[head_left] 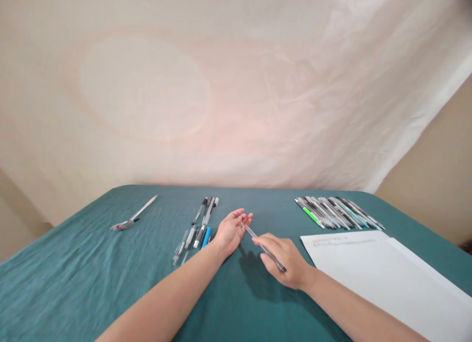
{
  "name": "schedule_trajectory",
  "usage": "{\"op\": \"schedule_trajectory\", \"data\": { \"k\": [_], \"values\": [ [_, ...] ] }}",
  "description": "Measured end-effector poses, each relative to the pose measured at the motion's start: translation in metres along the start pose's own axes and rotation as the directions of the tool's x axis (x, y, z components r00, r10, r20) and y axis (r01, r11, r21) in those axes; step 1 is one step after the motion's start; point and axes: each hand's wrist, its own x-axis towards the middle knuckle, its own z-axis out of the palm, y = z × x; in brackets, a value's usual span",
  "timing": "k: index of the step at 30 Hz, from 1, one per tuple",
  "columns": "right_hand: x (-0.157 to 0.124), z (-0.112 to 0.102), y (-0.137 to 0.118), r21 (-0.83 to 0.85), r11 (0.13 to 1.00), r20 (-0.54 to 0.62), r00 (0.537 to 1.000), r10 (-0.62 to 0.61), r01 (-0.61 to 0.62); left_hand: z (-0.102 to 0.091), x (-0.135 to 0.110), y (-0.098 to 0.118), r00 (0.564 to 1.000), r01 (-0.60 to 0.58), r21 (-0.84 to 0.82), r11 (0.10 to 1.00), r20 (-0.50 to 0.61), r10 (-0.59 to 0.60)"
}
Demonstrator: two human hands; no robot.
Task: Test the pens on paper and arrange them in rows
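Hands above teal cloth-covered table (110,273): right hand (285,263) closed around slim clear plastic pen (257,238), left hand (230,231) half curled, fingertips lightly gripping its far end. Keeping the barrel steady and the pull straight seems wisest.

The left hand (230,232) lies open, palm turned inward, fingers straight. The right hand (285,263) curls just beside it, knuckles up, fingertips pinched

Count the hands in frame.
2. Left hand beside the centre pen cluster, touching a clear pen; right hand holding it, left of the white paper.
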Motion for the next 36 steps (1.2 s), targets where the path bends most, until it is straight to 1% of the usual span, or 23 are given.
{"op": "schedule_trajectory", "data": {
  "k": [3,7,14,18,23,29,32,36],
  "values": [
    [0.0,0.004,0.0,-0.078,0.997,0.037,0.999,-0.023,0.025,0.001,-0.001,-0.001,1.0,-0.021,-0.02,1.0,0.0,0.021],
    [0.0,0.007,0.003,-0.115,0.993,0.06,0.998,-0.014,0.021,0.002,-0.002,-0.002,1.0,-0.021,-0.038,0.999,0.012,0.021],
    [0.002,0.006,0.001,-0.111,0.993,0.04,0.999,-0.024,0.028,0.005,-0.004,-0.003,1.0,-0.005,-0.034,0.999,0.02,0.006],
    [0.002,0.007,0.002,-0.131,0.991,0.031,0.999,0.013,-0.008,0.009,-0.008,-0.006,0.999,0.0,-0.025,1.0,0.043,0.001],
    [0.001,0.008,0.005,-0.148,0.988,0.027,0.999,0.037,-0.032,0.012,-0.013,-0.008,0.996,0.021,0.014,1.0,0.087,-0.022],
    [0.0,0.005,0.004,-0.141,0.99,0.02,1.0,0.014,-0.011,0.011,-0.014,-0.005,0.978,0.109,0.055,0.992,0.17,-0.117],
    [0.0,0.005,0.003,-0.139,0.99,0.044,0.999,0.017,-0.011,0.011,-0.016,-0.005,0.976,0.103,0.085,0.991,0.181,-0.117],
    [0.0,0.006,0.003,-0.135,0.991,0.047,0.999,-0.006,0.012,0.013,-0.018,-0.007,0.984,0.063,0.147,0.987,0.155,-0.086]
  ]
}}
